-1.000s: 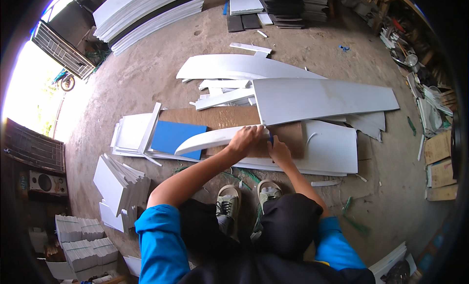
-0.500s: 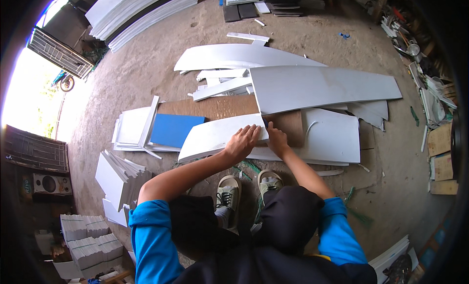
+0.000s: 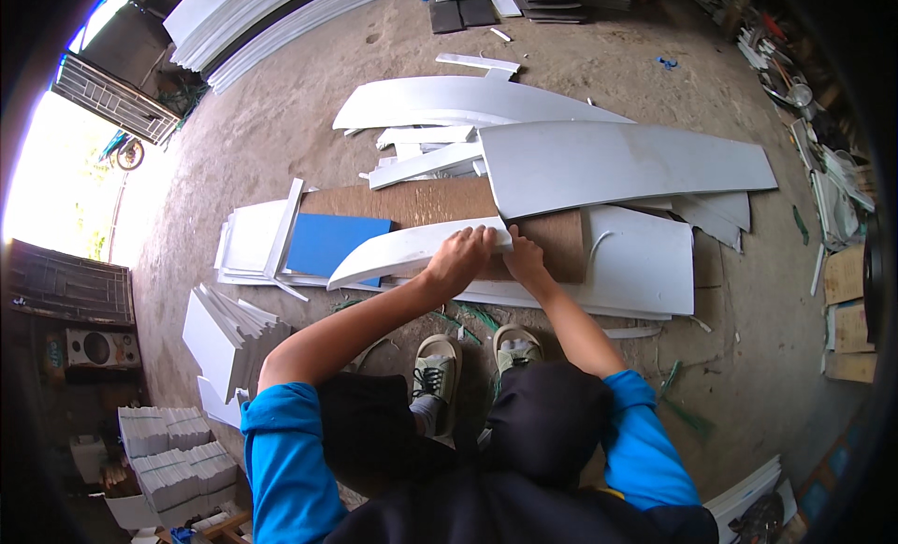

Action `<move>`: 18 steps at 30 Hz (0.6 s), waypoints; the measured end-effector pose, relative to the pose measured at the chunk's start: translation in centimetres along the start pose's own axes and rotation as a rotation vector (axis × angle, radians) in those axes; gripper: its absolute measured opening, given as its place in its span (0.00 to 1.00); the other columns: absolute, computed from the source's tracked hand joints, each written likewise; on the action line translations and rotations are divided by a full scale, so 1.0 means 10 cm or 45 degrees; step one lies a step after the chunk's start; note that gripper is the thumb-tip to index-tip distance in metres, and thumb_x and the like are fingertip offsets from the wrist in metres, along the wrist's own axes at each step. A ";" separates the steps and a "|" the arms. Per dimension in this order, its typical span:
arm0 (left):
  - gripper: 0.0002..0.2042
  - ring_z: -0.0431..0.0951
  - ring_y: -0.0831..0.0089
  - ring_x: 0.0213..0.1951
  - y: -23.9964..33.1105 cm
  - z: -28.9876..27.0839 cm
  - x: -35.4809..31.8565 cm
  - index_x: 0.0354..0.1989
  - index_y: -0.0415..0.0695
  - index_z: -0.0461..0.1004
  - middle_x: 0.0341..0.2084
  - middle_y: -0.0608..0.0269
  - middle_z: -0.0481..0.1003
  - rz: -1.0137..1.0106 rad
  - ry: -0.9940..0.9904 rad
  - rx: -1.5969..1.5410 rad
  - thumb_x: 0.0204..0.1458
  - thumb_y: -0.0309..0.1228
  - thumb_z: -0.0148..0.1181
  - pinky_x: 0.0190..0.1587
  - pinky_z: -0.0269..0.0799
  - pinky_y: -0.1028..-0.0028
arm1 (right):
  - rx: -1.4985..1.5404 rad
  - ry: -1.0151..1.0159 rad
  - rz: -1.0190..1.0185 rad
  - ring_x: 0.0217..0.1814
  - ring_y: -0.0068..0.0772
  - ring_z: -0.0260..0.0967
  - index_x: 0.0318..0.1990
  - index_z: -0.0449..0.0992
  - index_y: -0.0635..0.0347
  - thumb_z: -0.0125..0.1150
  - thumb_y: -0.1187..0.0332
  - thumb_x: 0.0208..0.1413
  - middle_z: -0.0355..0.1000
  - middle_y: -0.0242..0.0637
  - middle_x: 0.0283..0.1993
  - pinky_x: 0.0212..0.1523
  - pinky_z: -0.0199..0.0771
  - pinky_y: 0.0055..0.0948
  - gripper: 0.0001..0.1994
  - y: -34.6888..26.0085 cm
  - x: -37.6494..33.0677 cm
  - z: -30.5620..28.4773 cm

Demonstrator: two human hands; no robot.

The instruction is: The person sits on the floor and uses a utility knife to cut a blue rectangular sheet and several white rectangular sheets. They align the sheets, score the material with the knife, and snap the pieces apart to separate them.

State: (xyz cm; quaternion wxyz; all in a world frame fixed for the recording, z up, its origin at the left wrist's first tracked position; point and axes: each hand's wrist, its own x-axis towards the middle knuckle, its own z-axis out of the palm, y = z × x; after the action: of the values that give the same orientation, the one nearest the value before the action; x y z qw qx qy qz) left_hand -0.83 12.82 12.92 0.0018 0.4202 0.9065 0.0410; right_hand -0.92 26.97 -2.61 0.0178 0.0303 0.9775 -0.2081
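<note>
A white foam-like sheet piece [image 3: 393, 249] lies tilted in front of me, its near long edge lifted and its left end reaching over a blue panel [image 3: 337, 244]. My left hand [image 3: 462, 261] is closed around the piece near its right end, fingers curled over the top. Just to the right, my right hand [image 3: 526, 257] is closed at the piece's right end; what its fingers hold is hidden. Under both hands lies a brown wooden board [image 3: 552, 240]. A large white sheet [image 3: 627, 168] rests just beyond it.
White offcuts [image 3: 426, 165] and a curved white sheet [image 3: 449, 100] lie farther off. Beside the board sits a flat white sheet [image 3: 650, 263]. Leaning white panels [image 3: 229, 343] and tied stacks [image 3: 182, 474] stand at left. Green strands [image 3: 692, 418] litter the concrete floor.
The white piece has tipped up and looks narrower, showing more of the blue panel. My left fingers have gone from lying flat to curling round it. The right hand has shifted slightly left.
</note>
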 end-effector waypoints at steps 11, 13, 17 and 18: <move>0.10 0.77 0.56 0.25 -0.16 -0.33 -0.06 0.38 0.36 0.61 0.20 0.50 0.73 -0.099 -0.107 -0.051 0.46 0.22 0.49 0.23 0.73 0.65 | -0.125 -0.073 -0.015 0.31 0.47 0.73 0.38 0.61 0.62 0.43 0.64 0.55 0.73 0.48 0.27 0.29 0.74 0.42 0.10 -0.07 -0.10 0.07; 0.10 0.77 0.55 0.25 -0.35 -0.40 -0.04 0.38 0.35 0.63 0.21 0.49 0.73 -0.219 -0.105 -0.016 0.48 0.25 0.50 0.23 0.73 0.64 | -0.214 -0.079 -0.054 0.32 0.49 0.73 0.40 0.61 0.63 0.42 0.63 0.56 0.73 0.50 0.27 0.30 0.74 0.42 0.12 0.00 -0.07 0.08; 0.14 0.75 0.50 0.30 -0.62 -0.71 -0.21 0.42 0.36 0.65 0.25 0.44 0.73 -0.412 0.029 -0.342 0.48 0.30 0.53 0.32 0.71 0.60 | -0.014 -0.083 0.100 0.35 0.49 0.72 0.41 0.65 0.64 0.43 0.61 0.54 0.72 0.51 0.26 0.37 0.71 0.45 0.15 0.12 0.01 -0.11; 0.14 0.75 0.50 0.31 -0.65 -0.72 -0.26 0.42 0.37 0.65 0.25 0.44 0.73 -0.441 0.016 -0.343 0.48 0.30 0.53 0.33 0.70 0.60 | 0.086 -0.086 0.062 0.36 0.49 0.72 0.41 0.65 0.64 0.43 0.61 0.54 0.72 0.52 0.28 0.38 0.71 0.45 0.15 0.01 -0.01 -0.18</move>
State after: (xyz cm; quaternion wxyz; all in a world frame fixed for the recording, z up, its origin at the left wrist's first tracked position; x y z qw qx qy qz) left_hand -4.36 6.12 19.55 0.0593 0.2539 0.9515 0.1634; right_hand -0.85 27.83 -1.01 0.0548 0.0475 0.9677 -0.2415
